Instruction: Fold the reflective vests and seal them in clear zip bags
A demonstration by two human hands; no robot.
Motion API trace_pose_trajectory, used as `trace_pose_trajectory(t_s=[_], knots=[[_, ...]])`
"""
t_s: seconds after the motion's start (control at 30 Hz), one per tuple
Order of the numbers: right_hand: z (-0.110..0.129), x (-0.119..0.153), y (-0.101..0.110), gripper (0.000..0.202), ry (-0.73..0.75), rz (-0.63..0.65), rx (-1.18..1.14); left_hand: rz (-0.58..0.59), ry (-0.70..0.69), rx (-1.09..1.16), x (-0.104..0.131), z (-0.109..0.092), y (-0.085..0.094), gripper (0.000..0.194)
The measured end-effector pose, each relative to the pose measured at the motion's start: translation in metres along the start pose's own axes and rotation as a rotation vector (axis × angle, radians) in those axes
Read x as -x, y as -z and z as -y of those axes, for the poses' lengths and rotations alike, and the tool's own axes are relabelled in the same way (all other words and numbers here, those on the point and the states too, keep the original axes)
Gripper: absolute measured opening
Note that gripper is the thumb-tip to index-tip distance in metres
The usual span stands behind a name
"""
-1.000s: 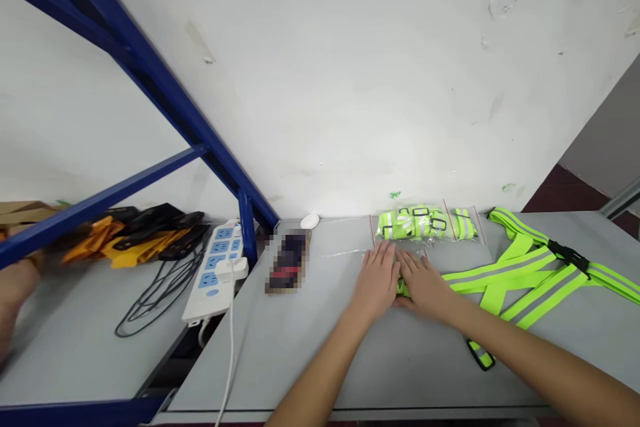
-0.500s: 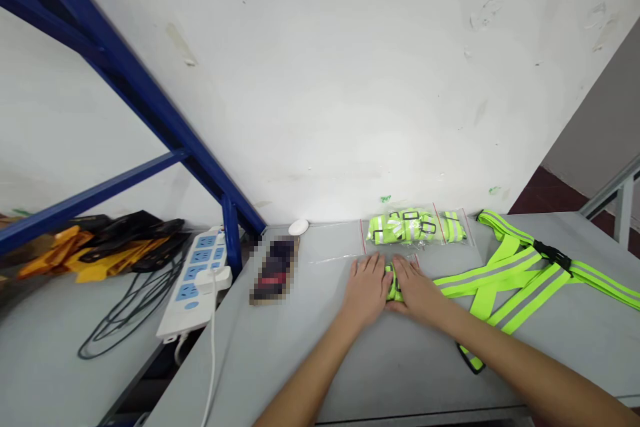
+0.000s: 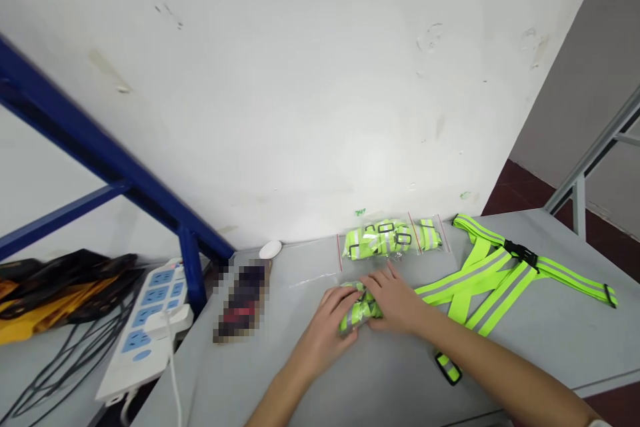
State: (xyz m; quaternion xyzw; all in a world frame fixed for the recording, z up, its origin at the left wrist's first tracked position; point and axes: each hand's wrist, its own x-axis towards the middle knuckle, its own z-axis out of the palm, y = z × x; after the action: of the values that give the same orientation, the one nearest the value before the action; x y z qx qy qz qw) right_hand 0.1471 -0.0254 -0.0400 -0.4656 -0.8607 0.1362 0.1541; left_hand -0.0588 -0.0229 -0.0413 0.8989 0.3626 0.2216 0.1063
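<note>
Between my hands, on the grey table, lies a bagged yellow-green reflective strap bundle (image 3: 364, 310) in clear plastic. My left hand (image 3: 330, 320) is curled round its left end, thumb at the near side and fingers over the top. My right hand (image 3: 393, 300) presses on its right end with the fingers bent over it. Just behind, near the wall, are bagged strap bundles (image 3: 383, 239) with black buckles and red seal lines. An unfolded reflective harness (image 3: 487, 277) with a black clip spreads out to the right of my right hand.
Left on the grey table (image 3: 280, 360) are a pixelated dark item (image 3: 243, 303) and a white oval object (image 3: 271, 249). Further left are a white power strip (image 3: 145, 327) with a plug, dark cables, black and orange items (image 3: 55, 293), and a blue metal frame (image 3: 189, 260).
The view has shifted, so things appear further left. My left hand has moved from lying flat to curling round the bundle's left end, and more of the bundle shows between my hands.
</note>
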Motion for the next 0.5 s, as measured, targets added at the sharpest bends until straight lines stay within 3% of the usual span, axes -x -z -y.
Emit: trace_pose_trajectory(t_s=[0.13,0.27,0.37,0.43,0.5], knots=[[-0.017,0.019,0.039,0.067,-0.032,-0.192,0.013,-0.096,-0.143,-0.020,-0.041,-0.024,0.012,0.049],[-0.074,0.040,0.076,0.059,-0.185,-0.454,0.021,-0.210,-0.176,-0.095,-0.106,-0.034,-0.002,0.059],[-0.123,0.044,0.082,0.053,-0.373,-0.592,-0.099,-0.056,-0.050,-0.191,-0.144,-0.021,-0.030,0.085],[-0.146,0.039,0.078,0.049,-0.440,-0.607,-0.132,0.048,0.081,-0.279,-0.157,-0.007,-0.045,0.086],[-0.159,0.033,0.070,0.047,-0.435,-0.539,-0.122,0.100,0.173,-0.307,-0.160,0.007,-0.051,0.078]])
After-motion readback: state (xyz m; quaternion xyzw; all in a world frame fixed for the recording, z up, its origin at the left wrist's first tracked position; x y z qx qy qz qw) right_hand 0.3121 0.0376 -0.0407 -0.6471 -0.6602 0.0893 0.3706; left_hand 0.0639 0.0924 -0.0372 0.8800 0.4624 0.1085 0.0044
